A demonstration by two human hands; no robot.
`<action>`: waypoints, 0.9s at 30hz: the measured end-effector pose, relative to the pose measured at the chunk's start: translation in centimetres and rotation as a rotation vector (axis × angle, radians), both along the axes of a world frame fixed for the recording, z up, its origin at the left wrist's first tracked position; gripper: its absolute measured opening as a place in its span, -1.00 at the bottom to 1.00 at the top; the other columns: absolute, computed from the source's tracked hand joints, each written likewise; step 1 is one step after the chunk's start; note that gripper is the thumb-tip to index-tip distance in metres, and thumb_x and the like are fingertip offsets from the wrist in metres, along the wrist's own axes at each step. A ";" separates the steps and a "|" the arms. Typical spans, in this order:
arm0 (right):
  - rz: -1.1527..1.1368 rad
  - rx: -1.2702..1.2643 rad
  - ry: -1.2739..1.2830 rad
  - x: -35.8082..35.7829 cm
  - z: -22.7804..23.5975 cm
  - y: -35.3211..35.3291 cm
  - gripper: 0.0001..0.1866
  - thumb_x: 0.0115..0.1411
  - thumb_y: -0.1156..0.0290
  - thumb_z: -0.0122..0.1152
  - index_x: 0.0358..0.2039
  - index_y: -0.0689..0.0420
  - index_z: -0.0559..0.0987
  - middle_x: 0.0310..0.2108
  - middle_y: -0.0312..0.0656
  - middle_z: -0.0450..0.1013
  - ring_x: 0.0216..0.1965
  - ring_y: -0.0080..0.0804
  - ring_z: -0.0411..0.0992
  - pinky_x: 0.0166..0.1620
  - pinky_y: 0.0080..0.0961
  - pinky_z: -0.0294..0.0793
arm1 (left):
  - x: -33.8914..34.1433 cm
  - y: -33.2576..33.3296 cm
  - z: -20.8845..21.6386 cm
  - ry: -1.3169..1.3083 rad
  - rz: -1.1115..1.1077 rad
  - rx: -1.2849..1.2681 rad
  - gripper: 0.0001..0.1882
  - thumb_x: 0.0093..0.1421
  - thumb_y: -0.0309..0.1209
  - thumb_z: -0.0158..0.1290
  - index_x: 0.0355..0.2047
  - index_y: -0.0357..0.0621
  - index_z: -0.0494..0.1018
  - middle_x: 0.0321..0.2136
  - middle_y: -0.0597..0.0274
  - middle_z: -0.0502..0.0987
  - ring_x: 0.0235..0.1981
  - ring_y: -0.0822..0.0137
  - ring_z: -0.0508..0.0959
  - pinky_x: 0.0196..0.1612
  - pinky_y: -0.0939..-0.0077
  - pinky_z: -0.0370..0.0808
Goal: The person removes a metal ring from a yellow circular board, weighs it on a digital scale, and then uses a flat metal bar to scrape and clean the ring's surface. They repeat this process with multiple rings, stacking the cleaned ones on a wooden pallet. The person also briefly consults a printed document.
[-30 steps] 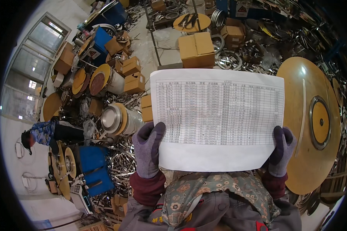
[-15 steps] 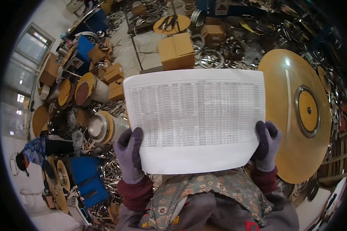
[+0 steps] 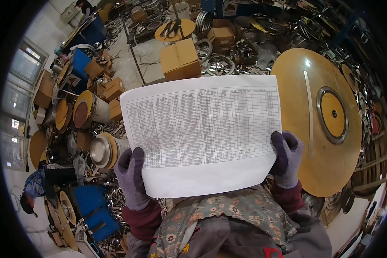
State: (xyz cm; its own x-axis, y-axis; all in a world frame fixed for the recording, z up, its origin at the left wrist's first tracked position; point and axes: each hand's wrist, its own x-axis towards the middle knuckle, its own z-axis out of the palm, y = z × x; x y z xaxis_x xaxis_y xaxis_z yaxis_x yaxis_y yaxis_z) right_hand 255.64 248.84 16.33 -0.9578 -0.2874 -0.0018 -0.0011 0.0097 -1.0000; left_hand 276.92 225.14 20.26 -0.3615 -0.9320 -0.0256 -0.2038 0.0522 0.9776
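Note:
A white sheet of paper (image 3: 206,180) printed with a dense table is held up in front of me, slightly bowed and tilted. My left hand (image 3: 131,176), in a grey glove with dark fingertips, pinches its lower left edge with the thumb on the printed face. On the opposite edge my right hand (image 3: 286,157), gloved the same way, grips it likewise. The fingers behind the sheet are hidden. Maroon cuffs show at both wrists, and a flowered apron (image 3: 228,206) covers my front below the paper.
At the right stands a large yellow-brown disc (image 3: 292,107) with a metal ring at its centre. A cardboard box (image 3: 180,60) is beyond the paper. Metal strips litter the floor. Round drums (image 3: 101,150) and blue machinery (image 3: 94,210) are at left, near a bending person (image 3: 34,187).
The paper and both hands have shifted left in view, and the sheet has turned slightly counter-clockwise. The surroundings have also slid left. Both hands keep their hold.

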 end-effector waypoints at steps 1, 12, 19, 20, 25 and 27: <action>0.000 0.010 0.006 0.0 0.0 0.0 -0.82 0.13 0.52 0.30 -0.57 0.29 0.53 -0.61 -0.41 0.37 -0.53 -0.70 0.26 -0.43 -0.63 0.25 | -0.1 0.0 0.0 0.022 -0.019 -0.003 -0.65 0.25 -0.24 0.11 -0.30 -0.40 0.55 -0.48 0.26 0.56 -0.47 0.52 0.44 -0.38 0.55 0.37; 0.009 -0.015 0.005 -0.3 0.2 0.0 -0.81 0.13 0.49 0.30 -0.55 0.31 0.54 -0.60 -0.37 0.41 -0.52 -0.68 0.30 -0.42 -0.63 0.29 | -0.2 -0.2 -0.3 0.021 -0.036 0.001 -0.64 0.25 -0.23 0.11 -0.29 -0.40 0.54 -0.48 0.25 0.56 -0.47 0.51 0.45 -0.37 0.54 0.38; 0.008 0.031 0.004 -0.8 0.0 0.0 -0.81 0.13 0.48 0.31 -0.54 0.32 0.54 -0.60 -0.37 0.41 -0.53 -0.69 0.28 -0.43 -0.63 0.28 | -0.2 -0.4 -0.7 -0.041 -0.050 -0.043 -0.63 0.24 -0.22 0.12 -0.31 -0.40 0.53 -0.48 0.24 0.56 -0.47 0.51 0.45 -0.37 0.55 0.38; 0.009 0.025 -0.007 -0.9 0.0 0.0 -0.80 0.13 0.48 0.31 -0.55 0.32 0.54 -0.60 -0.37 0.40 -0.54 -0.70 0.28 -0.44 -0.63 0.27 | -0.3 -0.5 -0.7 -0.028 -0.061 -0.026 -0.63 0.24 -0.22 0.12 -0.31 -0.40 0.53 -0.48 0.24 0.56 -0.47 0.51 0.45 -0.37 0.54 0.38; 0.019 0.033 -0.022 -1.1 0.1 0.1 -0.80 0.13 0.48 0.32 -0.55 0.31 0.53 -0.60 -0.38 0.38 -0.52 -0.70 0.27 -0.43 -0.63 0.27 | -0.6 -0.4 -0.9 -0.015 -0.063 -0.001 -0.63 0.24 -0.21 0.13 -0.31 -0.38 0.53 -0.48 0.24 0.56 -0.47 0.50 0.45 -0.37 0.54 0.37; 0.019 0.044 -0.019 -1.1 0.1 0.1 -0.79 0.14 0.47 0.32 -0.55 0.31 0.53 -0.60 -0.38 0.38 -0.52 -0.70 0.27 -0.43 -0.63 0.27 | -0.7 -0.3 -0.9 -0.057 -0.070 -0.064 -0.64 0.24 -0.21 0.13 -0.32 -0.37 0.53 -0.48 0.25 0.56 -0.48 0.51 0.45 -0.38 0.54 0.37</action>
State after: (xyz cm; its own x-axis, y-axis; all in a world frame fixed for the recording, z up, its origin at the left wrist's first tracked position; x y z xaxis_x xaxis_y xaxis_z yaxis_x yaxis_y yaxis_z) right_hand 254.51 248.92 16.44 -0.9519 -0.3045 -0.0334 0.0177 0.0543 -0.9984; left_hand 276.17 224.79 19.34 -0.4251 -0.9051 0.0105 -0.2527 0.1298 0.9588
